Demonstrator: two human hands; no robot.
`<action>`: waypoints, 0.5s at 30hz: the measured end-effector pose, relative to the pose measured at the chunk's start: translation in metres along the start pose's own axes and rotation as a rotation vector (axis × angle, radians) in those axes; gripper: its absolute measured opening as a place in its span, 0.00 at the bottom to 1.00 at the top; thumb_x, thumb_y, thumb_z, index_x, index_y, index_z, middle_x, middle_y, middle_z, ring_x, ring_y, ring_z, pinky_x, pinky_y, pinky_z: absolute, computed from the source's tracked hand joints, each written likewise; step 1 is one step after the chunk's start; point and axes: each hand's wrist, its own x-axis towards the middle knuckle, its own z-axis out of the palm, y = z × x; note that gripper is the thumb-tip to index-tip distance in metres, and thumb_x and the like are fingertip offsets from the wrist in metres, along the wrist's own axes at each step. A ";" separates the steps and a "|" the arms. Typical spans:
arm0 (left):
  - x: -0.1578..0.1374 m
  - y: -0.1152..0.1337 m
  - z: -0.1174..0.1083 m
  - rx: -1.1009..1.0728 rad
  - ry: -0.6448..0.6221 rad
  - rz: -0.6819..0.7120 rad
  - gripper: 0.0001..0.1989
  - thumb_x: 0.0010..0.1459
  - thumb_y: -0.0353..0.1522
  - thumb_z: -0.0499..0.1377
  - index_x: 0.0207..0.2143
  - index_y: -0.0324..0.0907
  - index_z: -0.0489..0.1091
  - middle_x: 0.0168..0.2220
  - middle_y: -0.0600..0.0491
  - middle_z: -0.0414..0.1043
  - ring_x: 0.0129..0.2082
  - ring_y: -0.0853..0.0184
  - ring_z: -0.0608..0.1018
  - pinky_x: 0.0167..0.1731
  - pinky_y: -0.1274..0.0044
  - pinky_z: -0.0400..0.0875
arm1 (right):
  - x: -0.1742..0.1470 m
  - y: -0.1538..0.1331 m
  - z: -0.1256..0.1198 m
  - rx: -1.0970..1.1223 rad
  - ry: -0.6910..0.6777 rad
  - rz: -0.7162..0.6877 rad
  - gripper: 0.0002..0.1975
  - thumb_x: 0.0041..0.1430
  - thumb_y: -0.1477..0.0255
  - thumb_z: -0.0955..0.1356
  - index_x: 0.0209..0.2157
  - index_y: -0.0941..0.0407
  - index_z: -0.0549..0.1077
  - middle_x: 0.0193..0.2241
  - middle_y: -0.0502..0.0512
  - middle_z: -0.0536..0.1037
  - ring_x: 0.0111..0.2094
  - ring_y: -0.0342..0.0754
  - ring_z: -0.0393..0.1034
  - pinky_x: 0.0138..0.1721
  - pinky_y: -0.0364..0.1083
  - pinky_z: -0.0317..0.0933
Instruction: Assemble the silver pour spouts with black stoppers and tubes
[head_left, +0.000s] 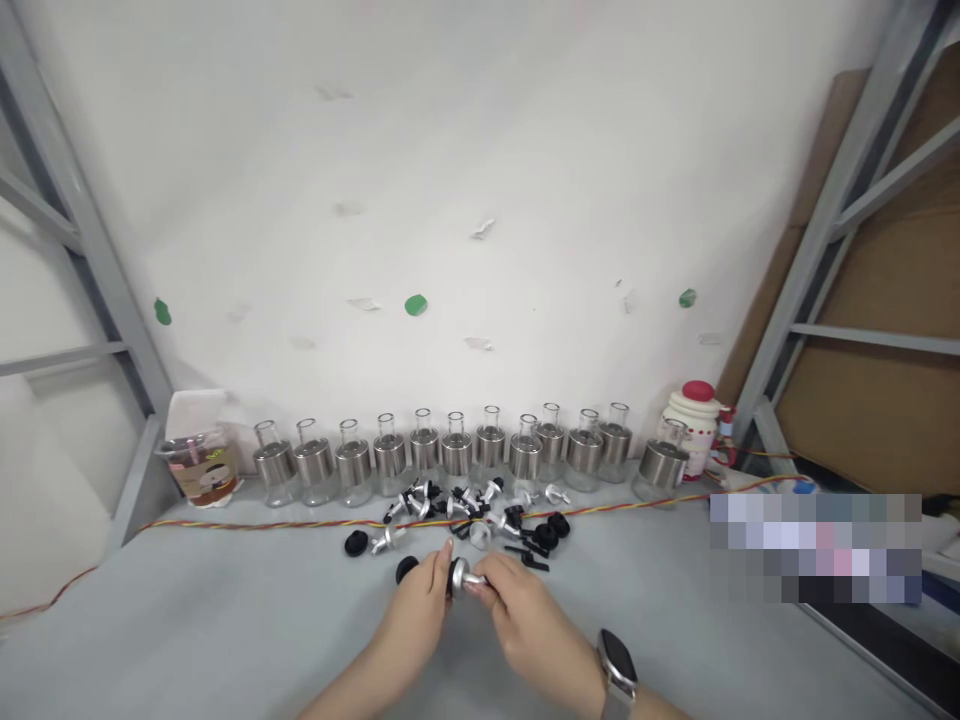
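Observation:
Near the front of the grey table, both hands are closed on one silver pourer spout (460,576) with a black stopper part. My left hand (424,598) wraps the black end, which the fingers partly hide. My right hand (519,604), below a wristwatch (616,655), pinches the thin silver tube. Just beyond the hands lies a loose pile of silver spouts (456,507) and black parts. A black round cap (407,570) sits beside my left hand, and another black cap (356,543) lies farther left. Black flat pieces (528,558) rest beyond my right hand.
Several glass bottles with steel collars (390,452) stand in a row along the white wall. A twisted red and yellow wire (300,523) crosses the table (187,610). A drink cup (201,470) stands left, a white jar with a red lid (691,425) right; grey metal posts flank both sides.

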 end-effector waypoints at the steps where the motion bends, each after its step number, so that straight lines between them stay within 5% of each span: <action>1: 0.001 0.001 0.001 -0.050 -0.053 -0.084 0.21 0.55 0.46 0.40 0.19 0.44 0.57 0.10 0.62 0.51 0.08 0.71 0.61 0.11 0.79 0.59 | 0.000 0.000 -0.002 -0.095 -0.023 -0.058 0.09 0.56 0.81 0.56 0.31 0.56 0.64 0.31 0.55 0.69 0.34 0.49 0.61 0.36 0.46 0.54; 5: 0.004 0.010 0.000 -0.253 -0.233 -0.372 0.24 0.51 0.53 0.34 0.17 0.45 0.51 0.10 0.65 0.45 0.06 0.74 0.54 0.05 0.80 0.53 | 0.000 -0.001 -0.011 -0.435 -0.114 -0.292 0.10 0.50 0.85 0.58 0.31 0.58 0.65 0.28 0.55 0.67 0.31 0.49 0.59 0.36 0.49 0.54; 9: 0.005 0.015 -0.002 -0.345 -0.284 -0.472 0.26 0.47 0.56 0.37 0.18 0.45 0.51 0.10 0.65 0.45 0.07 0.75 0.53 0.07 0.80 0.56 | 0.001 -0.002 -0.016 -0.512 -0.102 -0.403 0.09 0.52 0.84 0.58 0.32 0.59 0.66 0.27 0.56 0.67 0.30 0.49 0.59 0.35 0.49 0.53; 12: 0.003 0.014 0.000 -0.345 -0.235 -0.463 0.25 0.50 0.54 0.36 0.18 0.45 0.52 0.10 0.64 0.48 0.09 0.73 0.57 0.11 0.79 0.57 | 0.002 -0.002 -0.015 -0.315 -0.046 -0.250 0.10 0.54 0.83 0.58 0.32 0.58 0.67 0.29 0.56 0.69 0.32 0.49 0.60 0.36 0.49 0.54; 15: -0.003 0.012 0.000 -0.162 -0.101 -0.312 0.23 0.56 0.48 0.36 0.20 0.44 0.56 0.13 0.60 0.56 0.14 0.69 0.63 0.17 0.78 0.58 | 0.006 0.000 -0.012 0.155 -0.023 0.068 0.07 0.56 0.75 0.60 0.27 0.56 0.68 0.25 0.52 0.69 0.29 0.47 0.62 0.32 0.46 0.55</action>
